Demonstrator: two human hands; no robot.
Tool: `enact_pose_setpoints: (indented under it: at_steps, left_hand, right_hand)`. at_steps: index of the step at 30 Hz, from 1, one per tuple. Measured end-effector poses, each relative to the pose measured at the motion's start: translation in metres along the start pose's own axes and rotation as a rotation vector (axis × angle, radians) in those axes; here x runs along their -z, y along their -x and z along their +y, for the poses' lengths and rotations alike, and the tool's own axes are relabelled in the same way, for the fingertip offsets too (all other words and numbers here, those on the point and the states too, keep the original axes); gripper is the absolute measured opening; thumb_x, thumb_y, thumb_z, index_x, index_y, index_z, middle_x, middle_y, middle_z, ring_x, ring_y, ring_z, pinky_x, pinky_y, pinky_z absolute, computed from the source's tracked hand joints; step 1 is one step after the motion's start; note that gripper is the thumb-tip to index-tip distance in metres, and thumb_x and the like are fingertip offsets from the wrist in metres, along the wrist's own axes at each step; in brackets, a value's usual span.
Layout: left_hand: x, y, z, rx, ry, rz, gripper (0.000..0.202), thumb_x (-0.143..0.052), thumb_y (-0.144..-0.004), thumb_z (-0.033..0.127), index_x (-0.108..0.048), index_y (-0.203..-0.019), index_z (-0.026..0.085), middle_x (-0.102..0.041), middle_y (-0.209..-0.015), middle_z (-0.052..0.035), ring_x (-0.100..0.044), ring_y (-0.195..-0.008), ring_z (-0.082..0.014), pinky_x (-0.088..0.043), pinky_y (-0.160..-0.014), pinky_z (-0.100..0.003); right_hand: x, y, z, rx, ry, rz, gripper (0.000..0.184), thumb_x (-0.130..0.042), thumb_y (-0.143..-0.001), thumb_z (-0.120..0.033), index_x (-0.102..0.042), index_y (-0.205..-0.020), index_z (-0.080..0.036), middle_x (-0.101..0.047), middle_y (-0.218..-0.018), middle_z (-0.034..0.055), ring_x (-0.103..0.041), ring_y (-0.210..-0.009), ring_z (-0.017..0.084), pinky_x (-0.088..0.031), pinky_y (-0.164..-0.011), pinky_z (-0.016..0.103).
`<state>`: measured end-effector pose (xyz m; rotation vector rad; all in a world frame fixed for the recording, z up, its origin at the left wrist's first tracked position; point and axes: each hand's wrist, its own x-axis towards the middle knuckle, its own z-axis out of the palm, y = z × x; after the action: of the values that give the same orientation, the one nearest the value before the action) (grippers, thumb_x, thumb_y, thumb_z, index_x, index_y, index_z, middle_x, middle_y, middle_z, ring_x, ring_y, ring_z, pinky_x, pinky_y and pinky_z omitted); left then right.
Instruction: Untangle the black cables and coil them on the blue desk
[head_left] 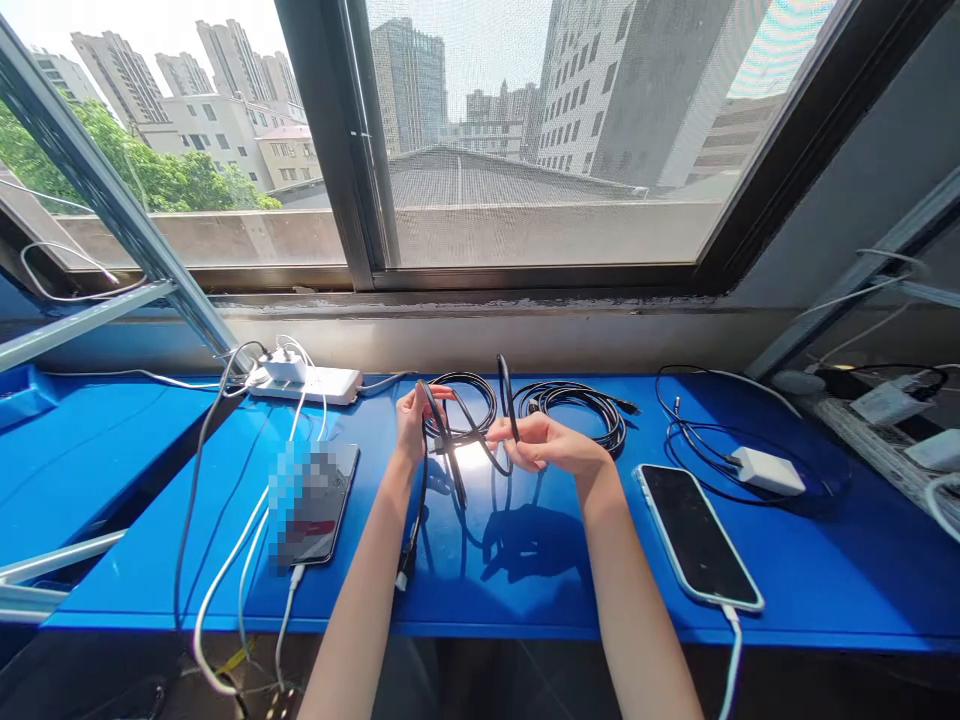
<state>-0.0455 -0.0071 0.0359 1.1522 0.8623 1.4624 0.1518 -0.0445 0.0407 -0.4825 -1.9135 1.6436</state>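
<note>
A black cable (451, 450) runs in loose loops between my two hands, above the blue tabletop. My left hand (417, 418) is closed on gathered loops of it. From there one end hangs down, with a plug (403, 572) near the table's front edge. My right hand (541, 442) pinches another stretch of the same cable, which arches up above the fingers. Behind my hands lie two coiled black cables, one coil (469, 380) partly hidden by the held loops, the other coil (581, 392) to the right with its connector pointing right.
At the left, a phone (330, 520) with a white cable lies below a white power strip (330, 384). To the right are another phone (697, 535), plugged in, and a white adapter (769, 471) with thin black cable. A metal shelf frame (135, 180) and a window flank the table.
</note>
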Motion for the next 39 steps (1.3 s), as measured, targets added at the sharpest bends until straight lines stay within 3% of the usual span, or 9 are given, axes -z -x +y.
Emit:
enact_pose_setpoints:
  at_steps: [6,9,13,18,23,27,30,35,39]
  left_hand:
    - [0.0,0.001,0.002,-0.001,0.008,-0.014,0.063,-0.063,-0.048,0.079,-0.064,-0.056,0.017,-0.068,-0.066,-0.0078,-0.042,-0.035,-0.007,-0.033,-0.034,-0.024]
    - [-0.001,0.001,0.002,0.002,0.012,-0.026,0.062,-0.065,-0.046,0.078,-0.062,-0.054,0.017,-0.064,-0.057,-0.0047,-0.042,-0.034,-0.0075,-0.033,-0.035,-0.024]
    - [-0.004,0.002,0.0,0.011,-0.008,-0.045,0.055,-0.071,-0.048,0.071,-0.064,-0.056,0.017,-0.05,-0.04,0.0011,-0.043,-0.034,-0.0092,-0.031,-0.036,-0.023]
    - [-0.006,0.002,-0.001,0.02,-0.028,-0.038,0.045,-0.072,-0.055,0.062,-0.063,-0.054,0.017,-0.046,-0.037,0.0027,-0.041,-0.033,-0.0077,-0.029,-0.036,-0.022]
    - [-0.008,0.003,0.0,0.021,-0.056,-0.017,0.042,-0.073,-0.056,0.059,-0.062,-0.054,0.018,-0.046,-0.037,0.004,-0.039,-0.032,-0.0072,-0.028,-0.037,-0.022]
    - [-0.009,0.003,-0.002,-0.006,-0.083,0.04,0.045,-0.073,-0.053,0.06,-0.059,-0.05,0.018,-0.045,-0.036,0.0045,-0.036,-0.033,-0.0066,-0.027,-0.039,-0.022]
    - [-0.009,0.002,-0.005,-0.029,-0.103,0.09,0.045,-0.074,-0.056,0.058,-0.056,-0.047,0.018,-0.045,-0.036,0.0042,-0.036,-0.036,-0.0068,-0.029,-0.041,-0.022]
    - [-0.009,0.0,-0.011,-0.051,-0.112,0.142,0.041,-0.073,-0.061,0.054,-0.056,-0.051,0.018,-0.05,-0.044,0.0035,-0.04,-0.04,-0.0074,-0.032,-0.044,-0.023]
    - [-0.01,-0.002,-0.013,-0.074,-0.096,0.174,0.032,-0.078,-0.057,0.043,-0.058,-0.062,0.018,-0.054,-0.053,0.0043,-0.049,-0.051,-0.0093,-0.04,-0.054,-0.021]
  right_hand:
    - [-0.008,-0.004,-0.01,-0.051,-0.214,0.159,0.044,-0.067,-0.077,-0.041,-0.064,-0.111,-0.013,-0.039,-0.058,-0.006,-0.031,-0.05,0.005,-0.022,-0.039,0.017]
    - [-0.011,-0.007,-0.011,-0.076,-0.239,0.207,0.046,-0.068,-0.076,-0.04,-0.064,-0.113,-0.014,-0.039,-0.058,-0.006,-0.031,-0.05,0.005,-0.021,-0.038,0.016]
    - [-0.013,-0.012,-0.009,-0.087,-0.251,0.229,0.052,-0.07,-0.074,-0.045,-0.064,-0.115,-0.016,-0.052,-0.068,-0.0014,-0.03,-0.052,0.005,-0.017,-0.036,0.016]
    - [-0.014,-0.015,-0.008,-0.051,-0.271,0.301,0.073,-0.067,-0.073,-0.054,-0.043,-0.137,-0.027,-0.06,-0.082,-0.0004,-0.024,-0.048,0.003,-0.014,-0.036,0.017]
    - [-0.015,-0.015,-0.008,-0.025,-0.147,0.252,0.087,-0.065,-0.064,-0.069,-0.051,-0.131,-0.017,-0.055,-0.074,-0.0011,-0.028,-0.05,0.004,-0.018,-0.038,0.017]
    - [-0.019,-0.016,-0.011,-0.054,-0.053,0.234,0.074,-0.074,-0.065,-0.045,-0.053,-0.129,-0.014,-0.051,-0.069,-0.0039,-0.038,-0.058,0.006,-0.031,-0.05,0.018]
    - [-0.023,-0.017,-0.015,-0.095,-0.012,0.262,0.063,-0.069,-0.07,-0.032,-0.053,-0.129,-0.014,-0.047,-0.064,-0.0061,-0.036,-0.057,0.006,-0.03,-0.052,0.02]
    - [-0.022,-0.016,-0.016,-0.077,0.0,0.363,0.057,-0.068,-0.07,-0.039,-0.06,-0.12,-0.013,-0.041,-0.056,-0.0073,-0.034,-0.051,0.006,-0.024,-0.045,0.02]
    - [-0.018,-0.013,-0.013,-0.004,-0.061,0.377,0.046,-0.065,-0.072,-0.046,-0.069,-0.102,-0.012,-0.036,-0.044,-0.0084,-0.028,-0.042,0.005,-0.018,-0.041,0.023]
